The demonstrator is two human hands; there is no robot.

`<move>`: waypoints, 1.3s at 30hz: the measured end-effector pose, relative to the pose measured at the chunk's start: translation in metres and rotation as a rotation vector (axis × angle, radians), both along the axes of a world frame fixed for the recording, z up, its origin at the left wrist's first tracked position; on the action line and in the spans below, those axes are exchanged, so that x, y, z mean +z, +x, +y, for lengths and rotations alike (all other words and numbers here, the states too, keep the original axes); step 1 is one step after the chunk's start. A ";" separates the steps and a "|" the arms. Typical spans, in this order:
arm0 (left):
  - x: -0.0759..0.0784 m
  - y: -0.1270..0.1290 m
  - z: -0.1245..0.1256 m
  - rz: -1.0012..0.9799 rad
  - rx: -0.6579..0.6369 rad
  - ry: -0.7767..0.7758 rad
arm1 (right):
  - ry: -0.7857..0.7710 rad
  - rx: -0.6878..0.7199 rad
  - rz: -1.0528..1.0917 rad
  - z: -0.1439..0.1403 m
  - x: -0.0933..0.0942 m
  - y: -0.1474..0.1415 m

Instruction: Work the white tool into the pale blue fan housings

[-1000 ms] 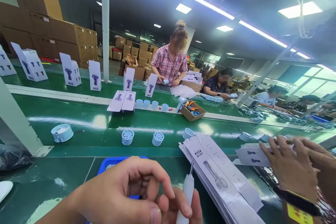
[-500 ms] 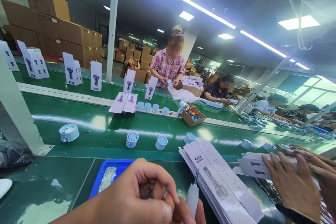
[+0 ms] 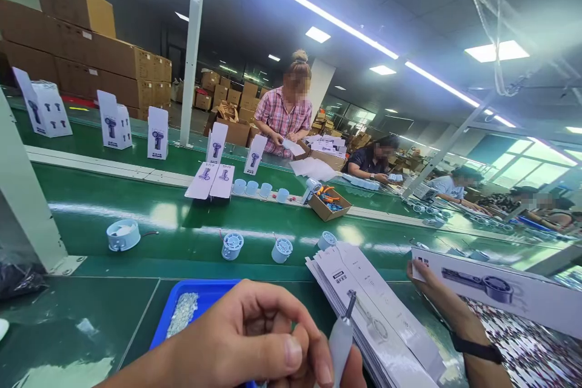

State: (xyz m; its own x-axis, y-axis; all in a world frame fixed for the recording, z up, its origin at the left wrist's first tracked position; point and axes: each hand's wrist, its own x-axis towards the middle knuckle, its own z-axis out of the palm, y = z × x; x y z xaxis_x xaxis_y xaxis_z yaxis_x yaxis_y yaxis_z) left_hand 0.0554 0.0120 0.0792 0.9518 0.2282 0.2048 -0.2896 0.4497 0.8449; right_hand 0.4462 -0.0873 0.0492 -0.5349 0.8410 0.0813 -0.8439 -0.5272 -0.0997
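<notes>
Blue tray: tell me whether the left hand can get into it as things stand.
Likely yes: the left hand seems close by, and the visible part of the blue tray lies uncovered.

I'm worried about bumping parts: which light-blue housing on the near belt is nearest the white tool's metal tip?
The housing just behind the carton stack's far end; the other housings sit farther left or right of the metal tip.

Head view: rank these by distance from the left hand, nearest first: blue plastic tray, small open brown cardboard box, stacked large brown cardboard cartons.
1. Blue plastic tray: partly hidden behind the left hand.
2. Small open brown cardboard box: beyond the near green belt.
3. Stacked large brown cardboard cartons: far background, left side.
</notes>
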 end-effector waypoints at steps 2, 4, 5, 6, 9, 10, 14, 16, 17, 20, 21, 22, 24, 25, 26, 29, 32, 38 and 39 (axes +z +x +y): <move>-0.002 0.000 -0.002 0.002 0.005 0.040 | 0.032 -0.162 -0.053 -0.017 -0.004 0.006; -0.004 -0.002 -0.003 0.023 0.028 0.106 | -0.013 -0.157 0.017 -0.023 -0.010 0.009; -0.004 -0.003 -0.004 0.042 0.056 0.153 | -0.075 -0.087 0.056 -0.021 -0.013 0.010; -0.004 -0.004 -0.004 0.066 0.090 0.210 | -0.153 0.038 0.122 -0.016 -0.017 0.012; 0.000 -0.008 -0.003 0.112 0.212 0.394 | -0.263 0.659 0.642 0.000 -0.031 0.016; 0.001 -0.009 -0.002 0.110 0.232 0.443 | -0.211 0.882 0.907 0.002 -0.035 0.019; 0.005 -0.009 0.000 0.095 0.230 0.466 | -0.047 1.269 1.661 -0.022 -0.033 0.048; 0.004 -0.008 0.001 0.103 0.167 0.338 | -0.354 1.163 2.249 -0.043 -0.025 0.068; 0.003 -0.007 0.002 0.096 0.114 0.250 | -0.381 1.164 2.446 -0.052 -0.022 0.076; -0.002 -0.003 0.005 0.047 -0.029 0.044 | -0.311 1.293 2.749 -0.064 -0.019 0.080; -0.005 -0.002 0.006 0.026 -0.054 0.007 | -0.258 1.351 2.754 -0.064 -0.021 0.077; -0.007 -0.001 0.008 0.010 -0.068 -0.020 | -0.202 1.400 2.717 -0.063 -0.023 0.072; -0.010 0.001 0.011 0.007 -0.067 -0.084 | -0.198 1.373 2.557 -0.058 -0.027 0.067; -0.012 0.001 0.012 0.018 -0.062 -0.128 | -0.280 1.273 2.447 -0.056 -0.028 0.068; -0.012 0.001 0.013 0.035 -0.056 -0.171 | -0.403 1.127 2.308 -0.053 -0.029 0.070; -0.012 0.001 0.015 0.068 -0.024 -0.250 | -0.701 0.678 1.658 -0.049 -0.029 0.081; -0.010 0.002 0.013 0.016 0.001 -0.300 | -0.591 0.386 0.914 -0.049 -0.033 0.075; -0.002 0.008 0.013 -0.074 0.102 -0.485 | -0.070 0.627 0.998 -0.018 -0.053 0.020; -0.001 0.007 0.015 -0.079 0.105 -0.518 | 0.062 0.842 1.097 -0.006 -0.054 0.015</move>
State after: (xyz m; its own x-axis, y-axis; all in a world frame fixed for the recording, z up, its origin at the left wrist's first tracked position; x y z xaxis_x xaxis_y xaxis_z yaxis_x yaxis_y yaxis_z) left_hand 0.0629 0.0265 0.0781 0.9047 0.4116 0.1099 -0.4091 0.7672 0.4940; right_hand 0.4607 -0.0935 -0.0046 -0.5132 0.2795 0.8115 0.0622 -0.9309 0.3600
